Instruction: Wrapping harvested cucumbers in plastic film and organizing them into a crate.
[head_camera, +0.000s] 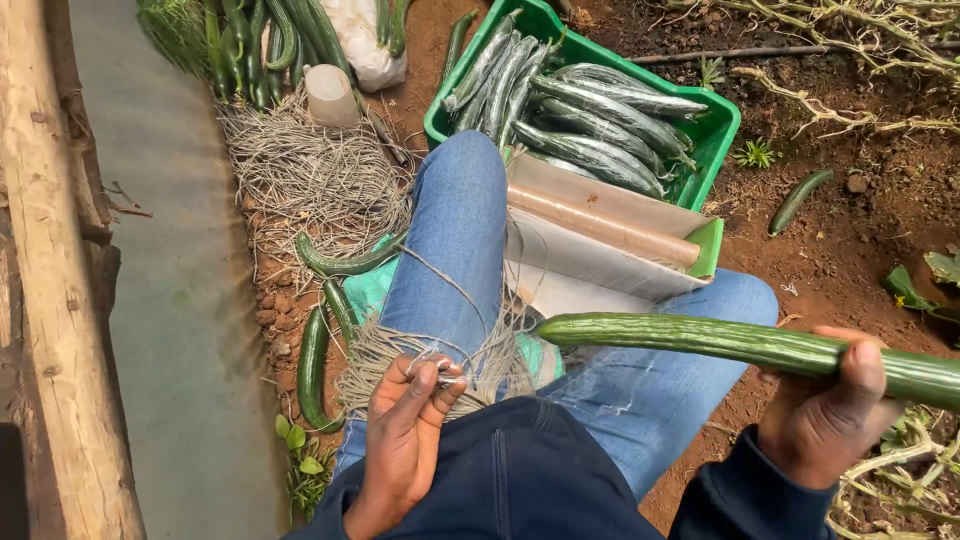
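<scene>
Head view, left hand (405, 425): fingers pinched on a strand of twine (440, 345) over the lap.
Right hand (830, 420): fist wrapped around a long cucumber (700, 338), held level above the knees.
Cut off: cucumber's far end, both forearms.

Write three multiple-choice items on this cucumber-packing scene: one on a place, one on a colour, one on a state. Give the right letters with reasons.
1. Where do the wrapped cucumbers lie?
A. In the crate
B. On the wooden beam
C. On the person's lap

2. What colour is the crate?
A. Blue
B. Green
C. Red

3. How is the long cucumber held?
A. Lying loose on the soil
B. Gripped in the right hand, lying across the knees
C. Pinched in the left hand

Answers:
1 A, they are piled inside its walls.
2 B, its rim and walls are bright green.
3 B, the right hand closes round it, while the left hand pinches twine.
</scene>
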